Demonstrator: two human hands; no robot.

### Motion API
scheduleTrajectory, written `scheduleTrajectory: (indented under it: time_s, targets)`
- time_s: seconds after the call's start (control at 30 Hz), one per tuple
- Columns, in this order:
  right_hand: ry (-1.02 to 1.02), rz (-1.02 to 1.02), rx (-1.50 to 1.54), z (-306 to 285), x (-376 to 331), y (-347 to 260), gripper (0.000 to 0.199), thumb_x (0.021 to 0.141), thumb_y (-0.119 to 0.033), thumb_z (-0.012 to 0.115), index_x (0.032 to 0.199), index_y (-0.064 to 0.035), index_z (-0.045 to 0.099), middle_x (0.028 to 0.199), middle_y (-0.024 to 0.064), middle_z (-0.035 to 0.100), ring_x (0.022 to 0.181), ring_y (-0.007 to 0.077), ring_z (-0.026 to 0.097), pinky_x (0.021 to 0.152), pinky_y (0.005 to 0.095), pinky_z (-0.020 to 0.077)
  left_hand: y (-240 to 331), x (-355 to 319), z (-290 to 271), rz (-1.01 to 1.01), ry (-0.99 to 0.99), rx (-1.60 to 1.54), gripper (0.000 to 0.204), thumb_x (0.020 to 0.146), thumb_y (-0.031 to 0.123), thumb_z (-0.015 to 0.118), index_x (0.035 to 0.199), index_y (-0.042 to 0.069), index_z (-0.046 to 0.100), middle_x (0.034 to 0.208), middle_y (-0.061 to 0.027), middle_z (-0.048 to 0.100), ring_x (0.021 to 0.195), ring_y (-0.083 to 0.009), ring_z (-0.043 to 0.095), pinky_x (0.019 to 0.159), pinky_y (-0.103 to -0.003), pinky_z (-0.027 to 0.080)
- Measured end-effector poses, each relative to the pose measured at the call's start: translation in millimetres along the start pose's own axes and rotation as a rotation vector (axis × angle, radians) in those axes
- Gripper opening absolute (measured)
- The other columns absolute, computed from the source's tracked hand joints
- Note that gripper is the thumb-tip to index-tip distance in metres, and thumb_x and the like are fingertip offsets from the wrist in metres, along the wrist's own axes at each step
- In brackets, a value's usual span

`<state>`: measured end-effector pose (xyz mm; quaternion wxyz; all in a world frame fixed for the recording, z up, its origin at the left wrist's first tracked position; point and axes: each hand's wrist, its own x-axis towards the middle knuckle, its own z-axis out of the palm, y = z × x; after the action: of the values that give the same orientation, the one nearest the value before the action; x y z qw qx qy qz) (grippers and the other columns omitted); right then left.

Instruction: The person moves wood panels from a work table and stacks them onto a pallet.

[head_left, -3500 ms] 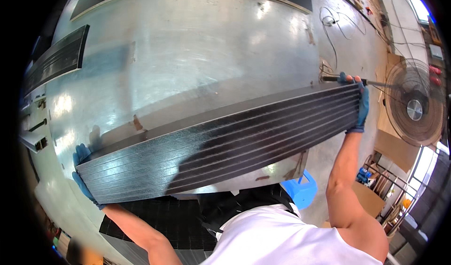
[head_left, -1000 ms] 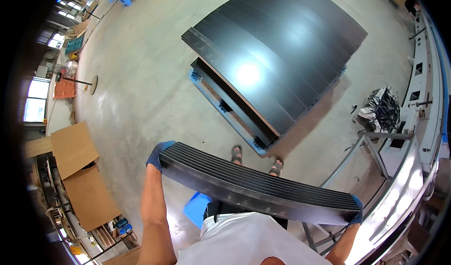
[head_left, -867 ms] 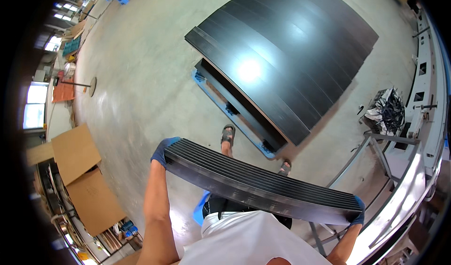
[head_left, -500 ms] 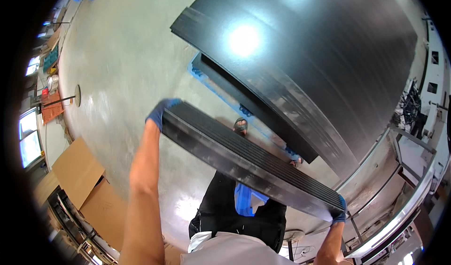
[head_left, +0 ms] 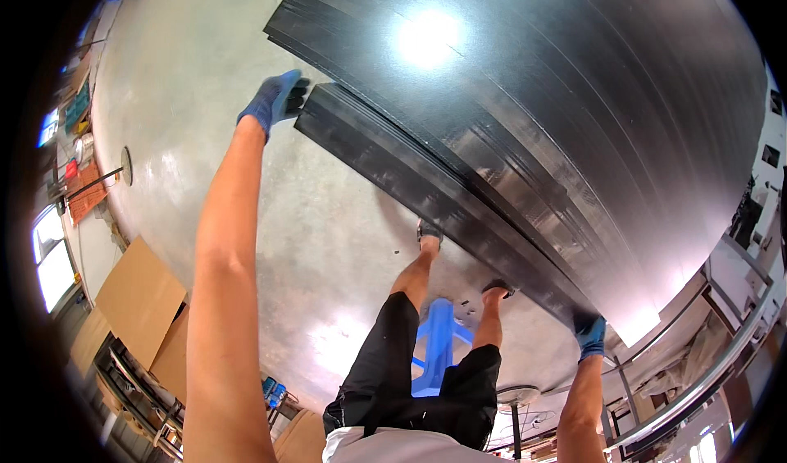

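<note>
A stack of long, narrow black boards [head_left: 426, 188] lies slantwise along the near edge of a big pile of wide black sheets [head_left: 574, 94]. Just off the far left end of the narrow stack, my left hand [head_left: 281, 100] is open, its fingers stretched out and a small gap between them and the boards. At the stack's near right end, my right hand [head_left: 590, 336] grips the boards; its dark fingertips are hard to make out against them. Both hands wear blue gloves with black fingers.
A blue plastic stool [head_left: 438, 348] stands between my legs. Brown cardboard sheets [head_left: 139, 299] lean at the left. On the right runs a metal-framed rack [head_left: 697, 381]. A round-based stand [head_left: 125, 166] is at the far left, and another round disc on a post [head_left: 518, 396] stands behind my right leg.
The narrow black stack has moved forward from in front of my body to against the wide pile. My left hand has let go of its end, while my right hand stays at the other.
</note>
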<state>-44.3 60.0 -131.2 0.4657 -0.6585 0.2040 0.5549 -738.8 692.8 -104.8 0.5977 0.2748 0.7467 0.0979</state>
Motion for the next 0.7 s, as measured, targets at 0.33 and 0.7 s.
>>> scheduleTrajectory:
  time_s: [0.33, 0.7]
  targets:
    - [0.201, -0.042, 0.597, 105.7, -51.3, 49.5, 0.033, 0.092, -0.038, 0.051, 0.096, -0.0075, 0.065, 0.071, 0.0021, 0.058, 0.075, 0.0215, 0.056, 0.097, 0.0501, 0.0441, -139.2, -57.0, 95.0, 0.016, -0.193, -1.027, 0.044, 0.098, 0.043, 0.046, 0.118, 0.006, 0.058, 0.125, -0.013, 0.058, 0.115, -0.0291, 0.055, 0.102, -0.048, 0.042]
    - [0.21, 0.13, 0.751, 61.3, -6.6, 24.7, 0.058, 0.089, -0.046, 0.055, 0.133, -0.0081, 0.052, 0.137, 0.0141, 0.052, 0.127, 0.0343, 0.046, 0.106, 0.0554, 0.0358, -116.0, -20.6, 138.0, 0.596, -0.101, -0.321, 0.036, 0.1, 0.028, 0.041, 0.126, 0.005, 0.051, 0.123, -0.0093, 0.059, 0.11, -0.0224, 0.058, 0.091, -0.035, 0.051]
